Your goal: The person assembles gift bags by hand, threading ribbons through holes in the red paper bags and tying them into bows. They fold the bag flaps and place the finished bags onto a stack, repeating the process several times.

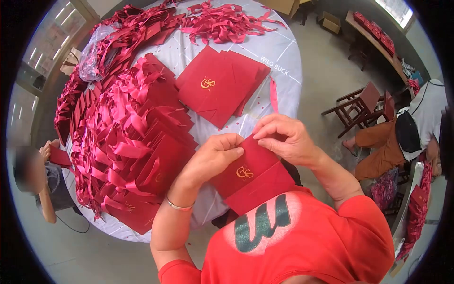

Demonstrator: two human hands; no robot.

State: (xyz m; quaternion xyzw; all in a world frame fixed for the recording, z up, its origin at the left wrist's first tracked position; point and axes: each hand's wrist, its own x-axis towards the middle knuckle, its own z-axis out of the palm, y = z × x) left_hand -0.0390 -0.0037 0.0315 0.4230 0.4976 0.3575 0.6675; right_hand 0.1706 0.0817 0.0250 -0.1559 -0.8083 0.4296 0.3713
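A flat red paper bag [248, 173] with a gold logo is held at the table's edge, close against my shirt. My left hand [213, 156] grips its upper left edge between thumb and fingers. At the upper right corner, the thumb and fingertips of my right hand [286, 137] pinch the same bag. A pink ribbon [274, 94] sticks up just beyond my right hand; whether it is held there cannot be seen. Past my hands lies a small stack of flat red bags [213, 85] with the same logo.
Rows of red bags with pink ribbon handles [127, 132] fill the table's left side. Loose ribbons [227, 21] lie at the far edge. Another person holds a red bag [59, 156] at left; a seated person [392, 132] is at right, near wooden stools [362, 106].
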